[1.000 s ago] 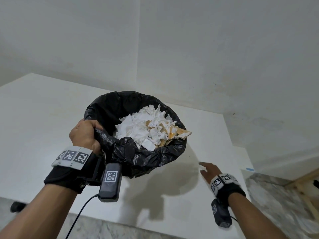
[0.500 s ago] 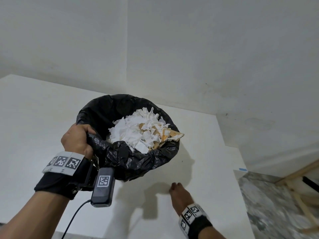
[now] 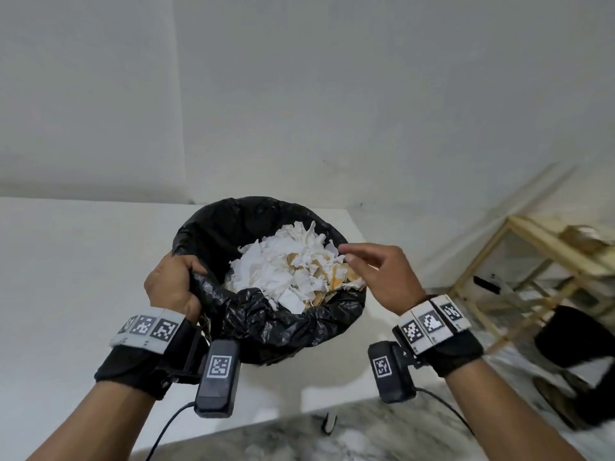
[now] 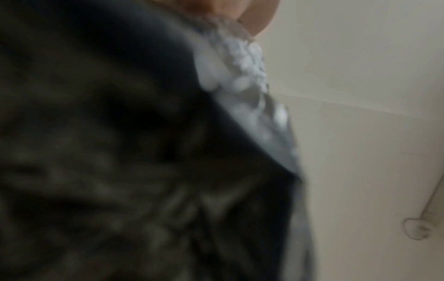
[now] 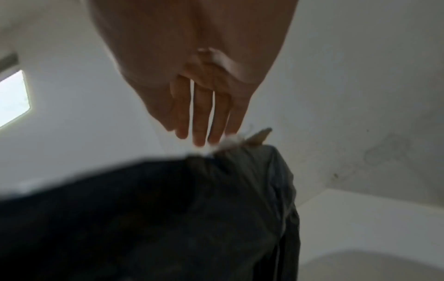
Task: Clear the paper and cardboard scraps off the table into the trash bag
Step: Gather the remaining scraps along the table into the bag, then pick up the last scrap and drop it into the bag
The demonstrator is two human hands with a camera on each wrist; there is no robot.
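Note:
A black trash bag (image 3: 283,324) is held up over the white table (image 3: 66,277), filled with white paper and brown cardboard scraps (image 3: 286,271). My left hand (image 3: 173,281) grips the bag's left rim in a fist. My right hand (image 3: 376,274) hovers over the bag's right rim, fingers loosely extended, holding nothing. In the right wrist view the straight fingers (image 5: 201,121) reach just past the bag's edge (image 5: 240,180), beside white paper (image 5: 230,142) and a cardboard tip (image 5: 260,135). The left wrist view is blurred: dark bag (image 4: 120,152) and white scraps (image 4: 240,76).
White walls (image 3: 366,111) stand right behind the table. A light wooden frame (image 3: 532,247) and a black object (image 3: 572,341) sit on the marble floor (image 3: 366,437) to the right. The table's near edge runs below the bag.
My right hand has lifted from the table surface up to the bag's right rim. The left hand keeps its grip on the bag. The view has swung to the right.

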